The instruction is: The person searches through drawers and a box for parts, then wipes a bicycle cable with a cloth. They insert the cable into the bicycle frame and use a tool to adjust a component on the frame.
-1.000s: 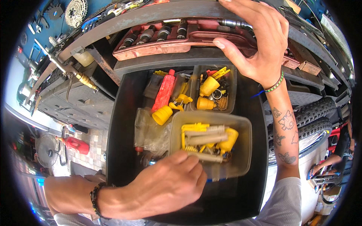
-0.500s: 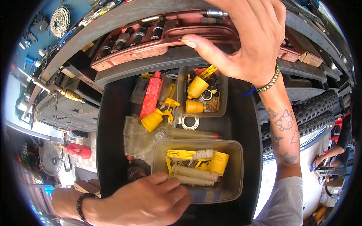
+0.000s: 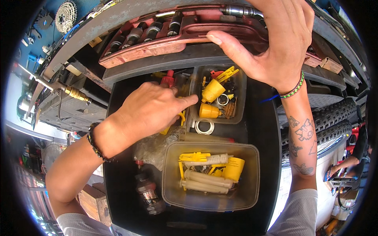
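My left hand (image 3: pixel 147 106) is over the far left of the drawer. One finger stretches right toward a small clear bin (image 3: pixel 242 90), while the others bend down, partly hidden. It covers most of a red bottle (image 3: pixel 168 78) and yellow pieces; whether it touches them is hidden. The small bin holds yellow cups (image 3: pixel 213 90) and small parts. Nearer, a larger clear bin (image 3: pixel 252 192) contains syringes (image 3: pixel 206 179) and a yellow cup (image 3: pixel 233 169). My right hand (image 3: pixel 275 51) is raised before a red socket case (image 3: pixel 145 51), open, its thumb spread and its fingertips cut off by the frame.
In the black drawer (image 3: pixel 189 220) lie a dark bottle (image 3: pixel 149 194), a crumpled plastic bag (image 3: pixel 151 149), a clear tube (image 3: pixel 204 137) and a white ring coil (image 3: pixel 204 127). Bicycle tyres (image 3: pixel 330 118) stand at the right. An air gun (image 3: pixel 59 90) hangs at the left.
My left hand has moved from the drawer's near left to its far left, uncovering the dark bottle and covering most of the red one. My right hand stays raised. The view has shifted slightly.
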Demonstrator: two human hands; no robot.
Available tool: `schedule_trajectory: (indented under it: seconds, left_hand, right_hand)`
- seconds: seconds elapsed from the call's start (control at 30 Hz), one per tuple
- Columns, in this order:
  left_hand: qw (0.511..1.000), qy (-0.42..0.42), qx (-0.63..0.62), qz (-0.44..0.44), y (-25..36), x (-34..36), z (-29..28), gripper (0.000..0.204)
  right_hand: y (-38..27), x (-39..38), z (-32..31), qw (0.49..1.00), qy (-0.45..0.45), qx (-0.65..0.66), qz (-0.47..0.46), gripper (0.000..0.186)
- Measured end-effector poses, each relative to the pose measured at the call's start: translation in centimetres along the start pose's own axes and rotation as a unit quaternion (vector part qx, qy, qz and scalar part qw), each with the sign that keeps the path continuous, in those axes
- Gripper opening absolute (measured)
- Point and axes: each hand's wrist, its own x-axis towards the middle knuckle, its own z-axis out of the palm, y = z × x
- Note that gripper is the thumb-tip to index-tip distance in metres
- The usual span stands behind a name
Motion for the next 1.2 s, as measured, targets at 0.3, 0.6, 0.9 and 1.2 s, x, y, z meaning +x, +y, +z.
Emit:
schedule_trajectory:
  seconds: [0.3,0.6,0.9,1.2]
  left_hand:
    - [0.997,-0.011,0.057,-0.054,-0.4,-1.4,-2.6,0.03]
    - [0.995,0.051,0.073,-0.039,-1.7,-4.8,-0.6,0.028]
    - [0.994,0.056,-0.022,0.088,1.5,0.6,1.0,0.016]
    - [0.995,0.022,-0.004,0.097,2.4,0.3,0.3,0.026]
  right_hand:
    - [-1.1,0.7,-0.5,0.999,0.004,0.041,0.02,0.052]
    - [-2.7,1.9,-2.2,0.995,-0.088,0.018,0.054,0.054]
    - [-3.2,2.1,-2.0,0.992,-0.092,0.039,0.076,0.055]
    - [-2.9,2.2,-2.4,0.99,-0.091,0.034,0.102,0.054]
